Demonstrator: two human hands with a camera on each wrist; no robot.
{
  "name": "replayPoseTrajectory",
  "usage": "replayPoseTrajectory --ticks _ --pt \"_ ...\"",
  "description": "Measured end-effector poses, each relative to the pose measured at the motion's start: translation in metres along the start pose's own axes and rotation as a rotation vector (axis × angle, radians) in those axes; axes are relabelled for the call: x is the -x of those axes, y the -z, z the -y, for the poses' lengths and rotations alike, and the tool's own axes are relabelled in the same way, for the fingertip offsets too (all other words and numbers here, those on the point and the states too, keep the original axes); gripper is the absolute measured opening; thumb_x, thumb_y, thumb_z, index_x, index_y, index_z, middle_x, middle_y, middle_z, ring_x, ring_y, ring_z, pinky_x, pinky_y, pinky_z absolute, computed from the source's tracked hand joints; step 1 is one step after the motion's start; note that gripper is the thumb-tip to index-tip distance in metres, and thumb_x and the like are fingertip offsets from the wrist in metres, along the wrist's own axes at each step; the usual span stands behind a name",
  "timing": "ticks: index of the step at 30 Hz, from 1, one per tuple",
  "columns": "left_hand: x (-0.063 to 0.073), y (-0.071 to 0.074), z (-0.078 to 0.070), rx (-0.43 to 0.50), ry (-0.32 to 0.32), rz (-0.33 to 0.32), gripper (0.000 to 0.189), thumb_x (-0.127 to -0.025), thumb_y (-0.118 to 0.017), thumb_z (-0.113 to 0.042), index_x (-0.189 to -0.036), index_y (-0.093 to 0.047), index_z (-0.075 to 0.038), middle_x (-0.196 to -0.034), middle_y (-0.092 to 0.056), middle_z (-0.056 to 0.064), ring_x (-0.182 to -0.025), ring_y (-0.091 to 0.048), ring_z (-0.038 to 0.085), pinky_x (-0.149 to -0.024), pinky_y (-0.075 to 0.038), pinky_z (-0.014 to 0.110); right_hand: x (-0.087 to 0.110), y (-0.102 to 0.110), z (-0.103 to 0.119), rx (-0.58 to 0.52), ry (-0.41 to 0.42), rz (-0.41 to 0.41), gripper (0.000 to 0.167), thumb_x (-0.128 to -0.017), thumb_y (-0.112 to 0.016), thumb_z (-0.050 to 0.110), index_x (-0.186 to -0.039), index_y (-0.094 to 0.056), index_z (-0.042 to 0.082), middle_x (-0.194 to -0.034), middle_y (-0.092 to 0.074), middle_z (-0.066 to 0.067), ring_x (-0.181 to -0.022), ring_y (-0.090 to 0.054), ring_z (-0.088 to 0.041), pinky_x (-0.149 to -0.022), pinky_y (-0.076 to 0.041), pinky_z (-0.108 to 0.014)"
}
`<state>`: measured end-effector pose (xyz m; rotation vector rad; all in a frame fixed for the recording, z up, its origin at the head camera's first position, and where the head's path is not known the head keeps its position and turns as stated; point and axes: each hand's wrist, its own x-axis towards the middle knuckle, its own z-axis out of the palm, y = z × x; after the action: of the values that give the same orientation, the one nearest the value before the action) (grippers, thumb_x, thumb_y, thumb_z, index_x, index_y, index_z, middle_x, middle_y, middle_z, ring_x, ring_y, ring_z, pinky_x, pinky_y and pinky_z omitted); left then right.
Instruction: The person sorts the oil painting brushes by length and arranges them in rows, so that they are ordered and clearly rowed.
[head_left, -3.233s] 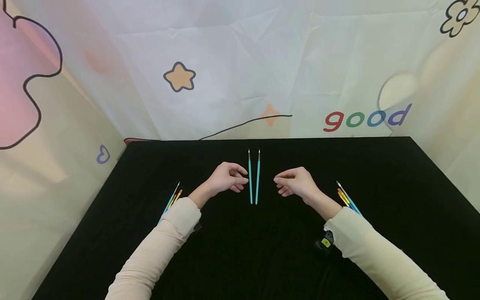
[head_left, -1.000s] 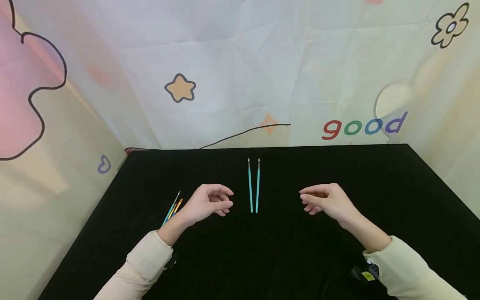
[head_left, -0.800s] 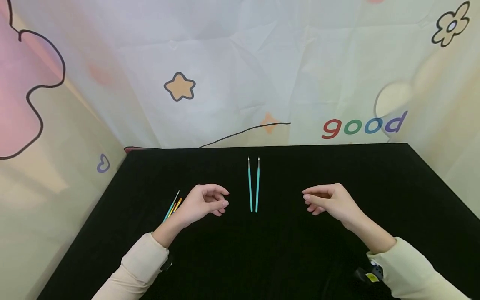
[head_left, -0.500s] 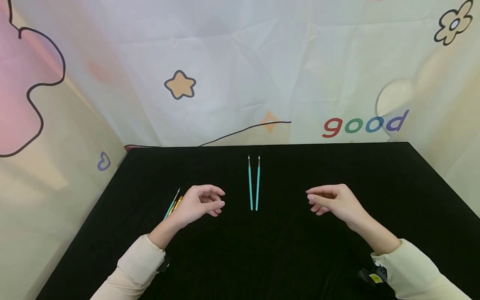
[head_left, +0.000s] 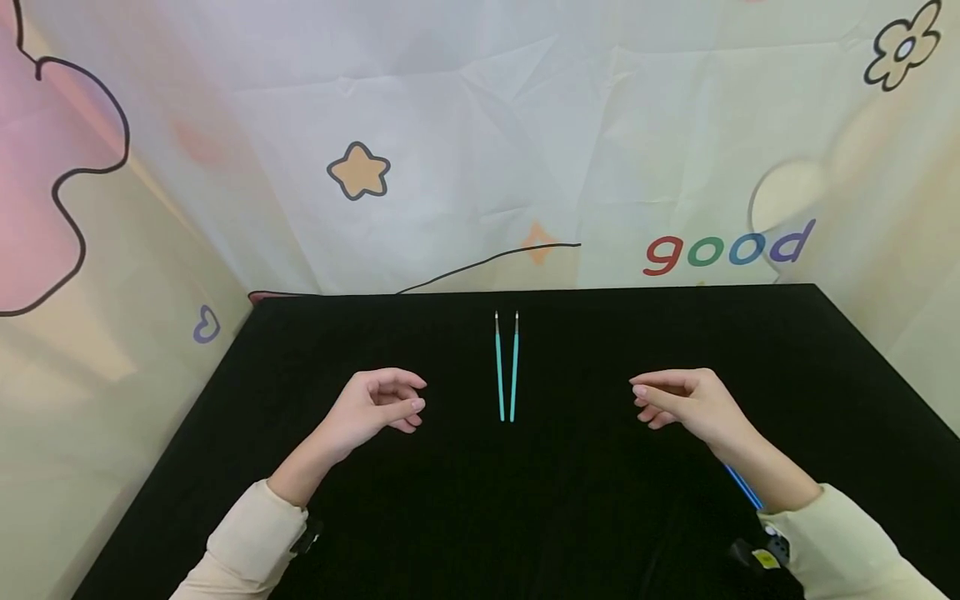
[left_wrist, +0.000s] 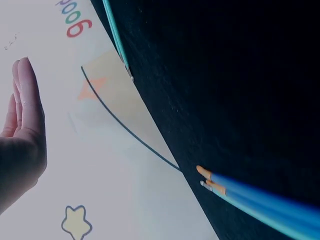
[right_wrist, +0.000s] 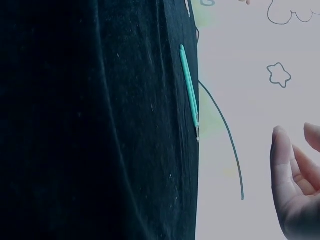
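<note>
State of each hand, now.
Left hand: open, relaxed, holding nothing.
Right hand: open, relaxed, holding nothing.

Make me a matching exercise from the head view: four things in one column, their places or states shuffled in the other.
Things:
1. turquoise brushes
2. left hand
3. orange star
4. blue handles

Places or states:
A. partly hidden by the right forearm
B. printed on the backdrop
C. side by side on the black cloth
D. holding nothing

Pairs: 1-C, 2-D, 3-B, 4-A
</note>
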<state>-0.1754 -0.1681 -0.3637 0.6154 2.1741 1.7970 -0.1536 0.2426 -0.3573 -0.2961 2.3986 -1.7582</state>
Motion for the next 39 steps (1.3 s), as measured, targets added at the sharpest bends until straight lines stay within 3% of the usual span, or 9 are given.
replayPoseTrajectory --ticks 3,8,14,23,31,36,39 --pt "0.003 0.005 -0.002 -0.003 -0.002 -0.015 0.027 -0.086 -0.061 -0.005 -0.109 -0.056 0.007 -0.087 -0.061 0.014 -0.079 -0.062 0.041 -0.067 -0.055 0.039 0.002 0.005 0.0 -0.011 0.007 -0.01 0.033 -0.091 -0.056 0.016 -0.11 -0.057 -0.012 -0.084 -0.066 -0.006 -0.073 -0.065 -0.019 -0.065 -0.055 -0.031" --pt "0.008 0.012 -0.001 -0.008 -0.009 -0.042 0.027 -0.087 -0.061 -0.005 -0.109 -0.055 0.008 -0.087 -0.062 0.013 -0.077 -0.063 0.037 -0.067 -0.055 0.038 0.003 0.011 -0.002 -0.024 0.024 -0.022 0.024 -0.091 -0.055 0.014 -0.105 -0.062 -0.004 -0.082 -0.066 -0.003 -0.071 -0.065 -0.018 -0.063 -0.055 -0.03" --pt "0.015 0.019 0.001 -0.014 0.004 -0.075 0.028 -0.087 -0.061 -0.007 -0.11 -0.054 0.009 -0.085 -0.063 0.011 -0.075 -0.064 0.034 -0.068 -0.055 0.037 0.005 0.018 -0.003 0.036 -0.003 -0.049 0.026 -0.092 -0.055 0.018 -0.106 -0.062 -0.003 -0.081 -0.066 0.0 -0.071 -0.065 -0.017 -0.063 -0.055 -0.03" --pt "0.028 0.027 0.001 -0.027 0.011 -0.118 0.029 -0.086 -0.062 -0.007 -0.109 -0.054 0.009 -0.084 -0.064 0.009 -0.073 -0.065 0.027 -0.067 -0.055 0.037 0.011 0.034 -0.004 0.041 0.027 -0.083 0.015 -0.092 -0.055 0.015 -0.094 -0.069 0.019 -0.079 -0.067 0.001 -0.069 -0.065 -0.016 -0.062 -0.055 -0.027" --pt "0.041 0.037 0.003 -0.049 0.002 -0.144 0.023 -0.087 -0.06 -0.007 -0.107 -0.056 0.004 -0.084 -0.064 0.005 -0.072 -0.065 0.022 -0.065 -0.056 0.035 0.014 0.041 -0.004 0.069 0.031 -0.087 0.025 -0.092 -0.055 0.017 -0.102 -0.064 -0.005 -0.079 -0.068 -0.003 -0.069 -0.065 -0.018 -0.062 -0.055 -0.029" --pt "0.045 0.042 0.006 -0.059 0.005 -0.15 0.022 -0.087 -0.06 -0.008 -0.106 -0.057 0.002 -0.084 -0.064 0.004 -0.073 -0.065 0.027 -0.065 -0.055 0.036 0.017 0.045 -0.007 0.06 0.015 -0.101 0.014 -0.091 -0.056 0.016 -0.093 -0.069 0.015 -0.079 -0.068 -0.004 -0.068 -0.066 -0.018 -0.062 -0.055 -0.029" --pt "0.048 0.045 0.008 -0.068 0.016 -0.162 0.023 -0.087 -0.06 -0.009 -0.107 -0.057 0.003 -0.084 -0.065 0.003 -0.074 -0.065 0.028 -0.065 -0.055 0.035 0.019 0.047 -0.008 0.063 0.012 -0.109 0.015 -0.091 -0.057 0.016 -0.09 -0.068 0.025 -0.079 -0.067 -0.003 -0.068 -0.066 -0.017 -0.062 -0.055 -0.029"
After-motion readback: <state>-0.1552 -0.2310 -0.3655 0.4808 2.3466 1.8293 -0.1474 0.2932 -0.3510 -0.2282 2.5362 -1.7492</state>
